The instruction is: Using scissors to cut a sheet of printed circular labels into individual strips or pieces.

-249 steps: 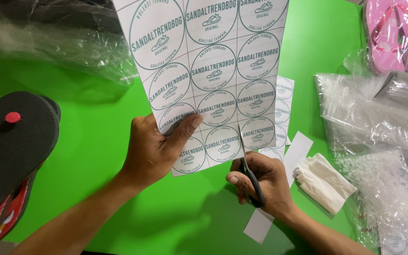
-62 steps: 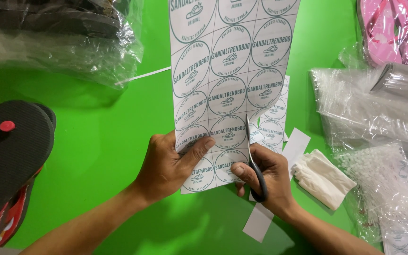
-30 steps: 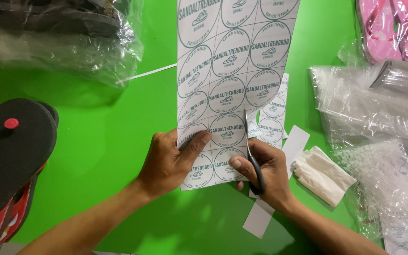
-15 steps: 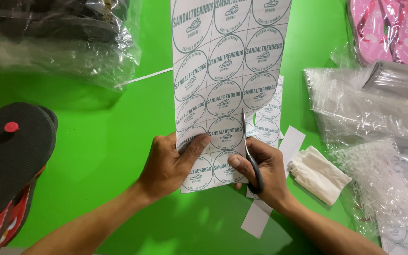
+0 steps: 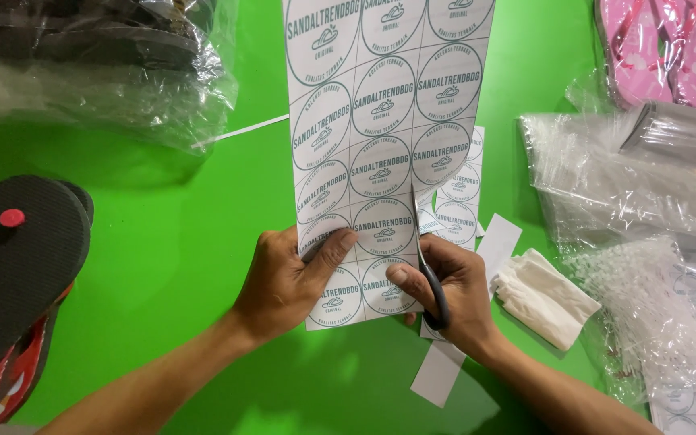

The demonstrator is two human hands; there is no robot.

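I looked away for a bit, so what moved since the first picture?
The scissors in the right hand have cut farther up the sticker sheet, between its columns of round labels. The left hand has stayed pinching the sheet's lower part, and the sheet sits slightly more to the right. The black sandal, plastic bags and pink sandals lie as before.

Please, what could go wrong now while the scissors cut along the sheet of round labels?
1. The scissors run close beside a column of printed circles on the label sheet; a small drift could slice into a label.
2. The left hand pins the sheet with its thumb near the cut line, so the blades might nick it.
3. The sheet's upper part stands unsupported and could sag, possibly bending the cut.
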